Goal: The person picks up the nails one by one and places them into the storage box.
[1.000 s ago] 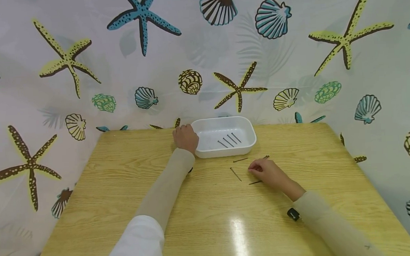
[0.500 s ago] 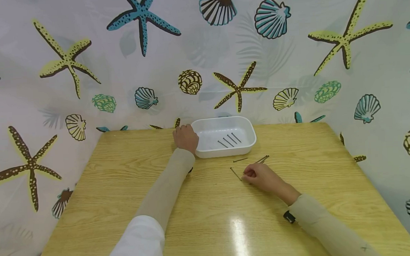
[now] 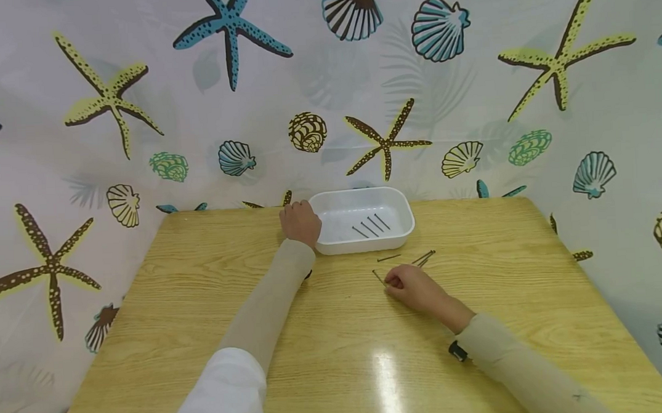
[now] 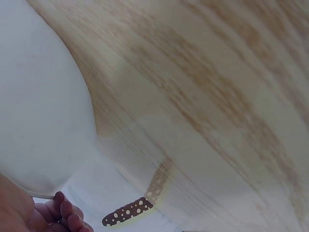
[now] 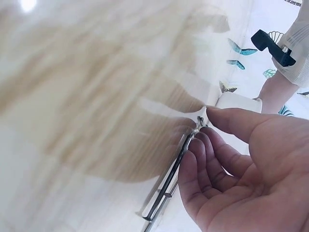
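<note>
Right hand at slim metal nail; left hand grips rounded tub.

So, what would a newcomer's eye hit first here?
Probably the backdrop, whose bold starfish and shells fill the space behind and beside the wood-grain table. Then the white tray at the table's back edge, with four nails inside and the left hand gripping its left end. The right hand would come next, in front of the tray, fingertips at the near end of a loose nail.
</note>
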### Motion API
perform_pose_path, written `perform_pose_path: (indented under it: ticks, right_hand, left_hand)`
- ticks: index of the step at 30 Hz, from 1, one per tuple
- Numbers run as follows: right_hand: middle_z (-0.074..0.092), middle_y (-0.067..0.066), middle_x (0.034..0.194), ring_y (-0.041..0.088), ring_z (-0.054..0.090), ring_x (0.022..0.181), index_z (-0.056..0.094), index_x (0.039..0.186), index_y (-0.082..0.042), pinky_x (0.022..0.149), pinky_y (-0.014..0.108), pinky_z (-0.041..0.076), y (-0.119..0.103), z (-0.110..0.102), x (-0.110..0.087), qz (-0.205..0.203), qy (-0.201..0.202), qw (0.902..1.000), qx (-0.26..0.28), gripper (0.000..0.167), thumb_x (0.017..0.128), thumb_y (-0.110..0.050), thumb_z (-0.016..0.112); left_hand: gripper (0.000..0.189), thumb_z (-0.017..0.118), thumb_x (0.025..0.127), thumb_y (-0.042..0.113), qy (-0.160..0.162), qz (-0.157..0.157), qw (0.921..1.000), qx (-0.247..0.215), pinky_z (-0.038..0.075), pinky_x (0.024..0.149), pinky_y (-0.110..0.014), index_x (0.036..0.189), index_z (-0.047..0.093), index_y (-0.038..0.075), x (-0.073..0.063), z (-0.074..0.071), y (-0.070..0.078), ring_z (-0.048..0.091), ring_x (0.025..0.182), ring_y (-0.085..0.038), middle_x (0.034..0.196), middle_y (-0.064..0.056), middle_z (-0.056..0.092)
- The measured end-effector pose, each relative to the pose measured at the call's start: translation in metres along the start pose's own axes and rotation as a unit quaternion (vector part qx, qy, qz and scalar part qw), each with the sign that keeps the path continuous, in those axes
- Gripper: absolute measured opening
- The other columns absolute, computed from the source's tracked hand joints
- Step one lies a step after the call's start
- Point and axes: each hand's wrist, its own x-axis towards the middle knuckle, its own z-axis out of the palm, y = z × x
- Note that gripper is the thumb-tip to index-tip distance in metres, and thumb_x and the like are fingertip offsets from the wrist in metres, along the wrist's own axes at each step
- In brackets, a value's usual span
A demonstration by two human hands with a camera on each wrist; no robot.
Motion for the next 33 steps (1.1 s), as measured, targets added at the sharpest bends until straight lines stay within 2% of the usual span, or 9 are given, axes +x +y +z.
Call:
perform_pose_path:
  ticks: [12,17,23,28,33]
  right_hand:
    - [0.061,0.002,0.087,0.011,0.057,0.078,0.066,0.094,-0.004,0.069,0.029,0.047,-0.006,0.002,0.004,-0.025,0.012,0.9992,-0.028,0.009,0.087,-0.008,0.063]
    - [0.061,0.002,0.086,0.012,0.056,0.077,0.066,0.093,-0.003,0.068,0.030,0.047,-0.009,0.003,0.004,-0.029,0.013,0.9993,-0.022,0.008,0.088,-0.008,0.062]
    - [0.058,-0.002,0.081,0.009,0.054,0.072,0.063,0.091,-0.006,0.066,0.029,0.046,-0.010,0.006,0.008,0.005,0.006,1.0000,0.005,0.017,0.085,-0.021,0.068]
    - [0.058,0.000,0.083,0.011,0.053,0.073,0.062,0.092,-0.005,0.067,0.031,0.045,-0.012,0.009,0.011,0.021,-0.001,0.9998,-0.005,0.020,0.085,-0.022,0.069]
    - [0.059,-0.001,0.083,0.011,0.054,0.074,0.062,0.089,-0.007,0.067,0.031,0.046,-0.013,0.011,0.012,0.023,-0.004,0.9997,-0.013,0.013,0.086,-0.019,0.067]
  left_hand:
    - [0.026,0.046,0.094,0.025,0.007,-0.002,1.0000,0.005,0.040,0.088,-0.041,0.101,0.061,0.005,-0.002,-0.002,0.001,0.053,0.095,-0.028,0.097,-0.010,0.061]
    - [0.027,0.046,0.094,0.025,0.002,-0.003,1.0000,0.004,0.040,0.088,-0.041,0.103,0.061,0.005,-0.002,-0.002,0.001,0.054,0.096,-0.028,0.098,-0.010,0.061]
    - [0.027,0.046,0.094,0.024,0.001,-0.007,1.0000,0.006,0.039,0.089,-0.041,0.103,0.061,0.005,-0.001,-0.002,0.000,0.053,0.097,-0.028,0.099,-0.010,0.061]
    - [0.027,0.046,0.094,0.025,-0.001,-0.006,1.0000,0.002,0.039,0.088,-0.041,0.103,0.061,0.005,-0.002,-0.003,0.000,0.053,0.097,-0.028,0.099,-0.010,0.061]
    - [0.026,0.046,0.094,0.024,-0.001,-0.004,1.0000,0.005,0.039,0.088,-0.041,0.102,0.061,0.005,-0.003,-0.004,0.001,0.053,0.095,-0.028,0.098,-0.010,0.061]
